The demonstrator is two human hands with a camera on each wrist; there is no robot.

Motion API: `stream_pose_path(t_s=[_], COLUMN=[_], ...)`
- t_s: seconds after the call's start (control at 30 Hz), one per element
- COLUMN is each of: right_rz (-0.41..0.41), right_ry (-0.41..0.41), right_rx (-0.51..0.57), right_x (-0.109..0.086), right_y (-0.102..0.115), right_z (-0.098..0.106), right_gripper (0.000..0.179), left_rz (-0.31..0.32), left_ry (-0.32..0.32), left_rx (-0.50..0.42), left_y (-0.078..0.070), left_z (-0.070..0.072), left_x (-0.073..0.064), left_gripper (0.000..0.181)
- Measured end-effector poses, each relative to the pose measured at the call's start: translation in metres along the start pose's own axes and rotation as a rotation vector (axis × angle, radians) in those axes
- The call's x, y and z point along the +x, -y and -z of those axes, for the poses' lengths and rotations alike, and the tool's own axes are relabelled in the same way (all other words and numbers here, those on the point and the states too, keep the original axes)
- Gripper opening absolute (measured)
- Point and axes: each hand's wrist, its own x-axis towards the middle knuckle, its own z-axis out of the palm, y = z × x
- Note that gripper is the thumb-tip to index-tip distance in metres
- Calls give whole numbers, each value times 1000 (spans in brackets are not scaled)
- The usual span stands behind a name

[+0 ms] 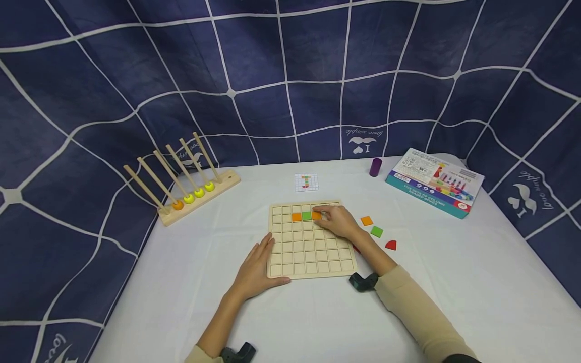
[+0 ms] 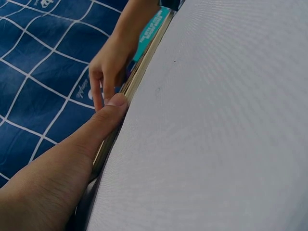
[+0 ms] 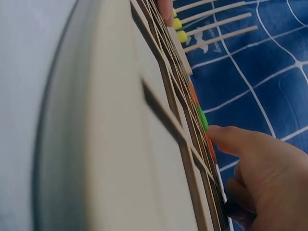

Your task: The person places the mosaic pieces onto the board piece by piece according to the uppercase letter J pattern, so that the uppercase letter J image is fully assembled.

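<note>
A wooden grid board (image 1: pixel 304 247) lies on the table. In one of its upper rows sit an orange square tile (image 1: pixel 296 217), a green square tile (image 1: pixel 306 216) and another orange tile (image 1: pixel 316 215). My right hand (image 1: pixel 338 221) has its thumb and index finger at the edges of that right-hand orange tile, partly covering it. At the board's near left corner rests my left hand (image 1: pixel 256 269), fingers fairly straight along the left side and thumb (image 2: pixel 113 108) against the front edge. The right wrist view shows the green tile (image 3: pixel 202 118) by a right fingertip.
Right of the board lie a loose orange tile (image 1: pixel 366 221), a green tile (image 1: pixel 376 231) and a red quarter-round piece (image 1: pixel 391 245). Behind it lies a pattern card (image 1: pixel 306 182). A peg stand (image 1: pixel 199 196) with beads, a purple cylinder (image 1: pixel 375 167) and a box (image 1: pixel 434 182) stand farther back.
</note>
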Motion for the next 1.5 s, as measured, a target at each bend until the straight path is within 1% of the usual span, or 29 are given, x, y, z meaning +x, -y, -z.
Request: stream_pose_path(t_s=[0.13,0.23,0.4,0.47,0.57,0.73,0.87,0.97,1.03,1.2,1.37,1.5], right_rz=[41,47,48,36,18,0,-39,-79,-92,-126,-206,-238], right_ry=[8,18,17,9,-13,-58,-92,-107,-117,-127,-69,-26], right_rx=[-51,-81,-85,-75,-50,-7,-23,-33,-30,-34,-45,-55], right_x=[2,3,1,-1,-8,-25,-42,-54,-61,-73,-80,-82], right_y=[2,4,4,3,1,-2,-11,-22,-29,-46,-54,-59], right_z=[-2,-3,-3,-1,4,24,42,55,63,76,80,80], right_gripper=[43,41,42,43,44,44,43,42,42,41,42,41], left_rz=[-4,-6,-6,-9,-14,-14,-21,-21,-19,-24,-19,-11], left_ry=[-1,-4,-6,-5,1,-4,-15,-14,-13,-17,-8,-2], left_rx=[7,9,13,11,5,6,8,12,15,9,3,7], left_y=[0,1,1,0,-2,-3,-2,-2,-1,-1,-2,-2], left_z=[-1,-1,-1,-2,-2,-2,-1,-1,-1,0,1,1], left_x=[0,1,1,1,1,1,2,2,2,1,0,0], left_gripper=[118,118,117,117,117,117,117,117,117,117,117,117])
